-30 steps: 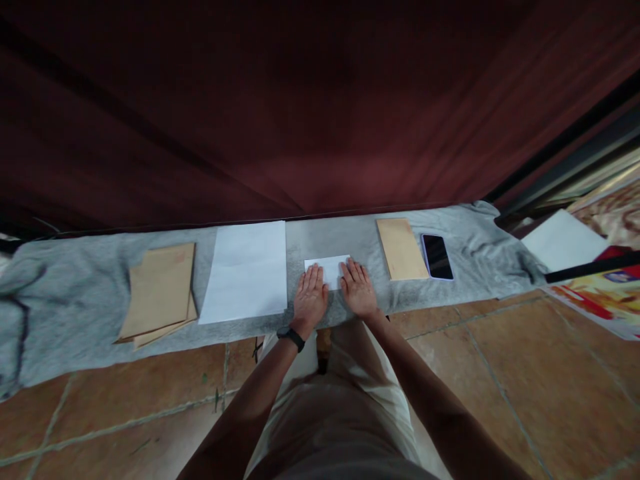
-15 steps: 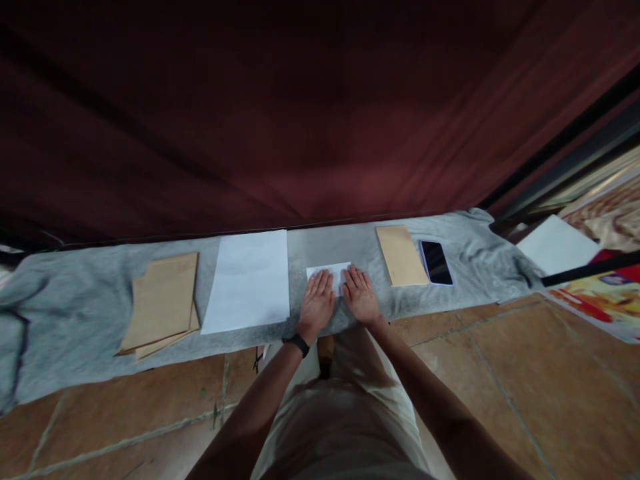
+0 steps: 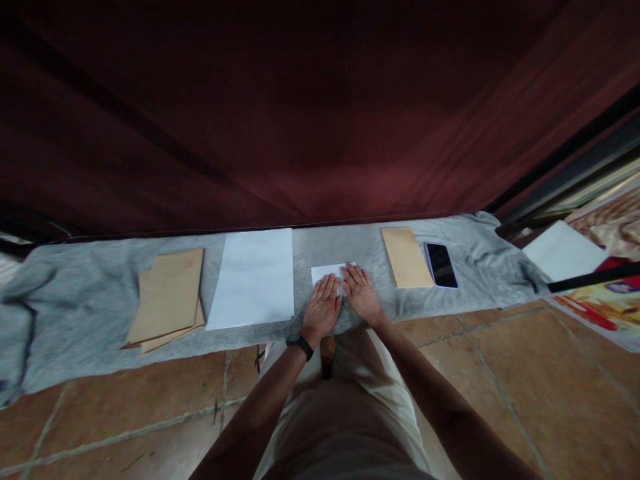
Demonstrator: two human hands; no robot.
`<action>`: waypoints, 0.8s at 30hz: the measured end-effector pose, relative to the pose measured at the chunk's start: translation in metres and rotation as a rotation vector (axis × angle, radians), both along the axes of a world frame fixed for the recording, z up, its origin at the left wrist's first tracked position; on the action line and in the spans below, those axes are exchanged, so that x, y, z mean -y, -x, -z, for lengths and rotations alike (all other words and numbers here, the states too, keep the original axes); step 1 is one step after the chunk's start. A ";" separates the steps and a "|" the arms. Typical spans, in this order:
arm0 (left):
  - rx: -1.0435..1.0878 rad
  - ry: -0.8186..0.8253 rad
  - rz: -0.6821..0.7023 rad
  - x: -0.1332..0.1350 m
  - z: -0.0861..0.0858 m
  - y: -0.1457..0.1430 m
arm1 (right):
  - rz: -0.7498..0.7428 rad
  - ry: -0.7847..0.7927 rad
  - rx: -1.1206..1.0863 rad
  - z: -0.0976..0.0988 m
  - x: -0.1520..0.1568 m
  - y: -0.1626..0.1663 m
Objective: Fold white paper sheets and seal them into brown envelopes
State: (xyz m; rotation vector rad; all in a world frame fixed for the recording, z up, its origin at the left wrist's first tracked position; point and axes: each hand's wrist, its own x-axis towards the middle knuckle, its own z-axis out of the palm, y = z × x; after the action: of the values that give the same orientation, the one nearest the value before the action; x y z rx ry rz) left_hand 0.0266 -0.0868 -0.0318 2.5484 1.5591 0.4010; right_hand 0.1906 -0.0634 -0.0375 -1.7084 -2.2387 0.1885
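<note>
A small folded white paper [image 3: 326,273] lies on the grey cloth [image 3: 85,300] in front of me. My left hand [image 3: 323,309], with a black band on its wrist, lies flat on the paper's near left part, fingers stretched out. My right hand [image 3: 361,294] lies flat on the paper's right part, fingers together and extended. Both hands press on the paper side by side, and most of it is hidden beneath them.
A large white sheet [image 3: 254,277] lies left of the hands, and a stack of brown envelopes [image 3: 167,299] further left. To the right lie one brown envelope [image 3: 405,257] and a dark phone [image 3: 441,265]. A dark red curtain [image 3: 300,113] hangs behind. Tiled floor [image 3: 500,380] lies nearer me.
Both hands have drawn closer together on the folded paper, covering more of it. The view has shifted slightly.
</note>
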 end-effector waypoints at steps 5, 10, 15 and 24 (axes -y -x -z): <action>-0.041 -0.030 -0.003 0.002 0.002 -0.003 | 0.026 -0.007 0.012 0.004 -0.009 -0.009; -0.057 -0.054 0.002 0.004 0.001 -0.004 | 0.031 -0.003 0.021 0.004 -0.021 -0.016; -0.071 -0.070 0.004 0.005 -0.002 -0.004 | 0.055 -0.002 0.014 0.004 -0.028 -0.020; -0.099 -0.037 0.000 0.004 -0.004 -0.007 | 0.042 -0.006 -0.054 -0.002 -0.039 -0.023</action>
State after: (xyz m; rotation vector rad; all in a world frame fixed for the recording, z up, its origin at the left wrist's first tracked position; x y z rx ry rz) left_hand 0.0335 -0.0904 -0.0281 2.6334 1.5987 0.3112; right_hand 0.2132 -0.0247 -0.0354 -1.7249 -2.1602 0.2157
